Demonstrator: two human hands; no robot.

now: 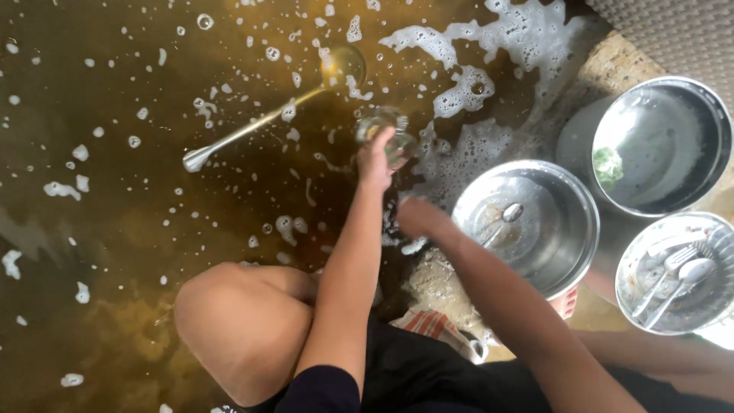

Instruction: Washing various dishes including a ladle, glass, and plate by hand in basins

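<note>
My left hand (376, 157) reaches out over murky brown water (115, 214) and grips a clear drinking glass (382, 126) at the water's surface. My right hand (417, 216) is lower and to the right, at the foamy edge of the water, with its fingers curled. Whether it holds anything is hidden. A long metal ladle (260, 118) lies in the water to the left of the glass, its bowl toward the top.
On the stony bank to the right stand three steel vessels. The nearest bowl (569, 245) holds a spoon, a big pot (688, 99) has something green inside, and a smaller bowl (711, 306) holds a fork and spoon. My bent knee (245, 329) is at bottom centre.
</note>
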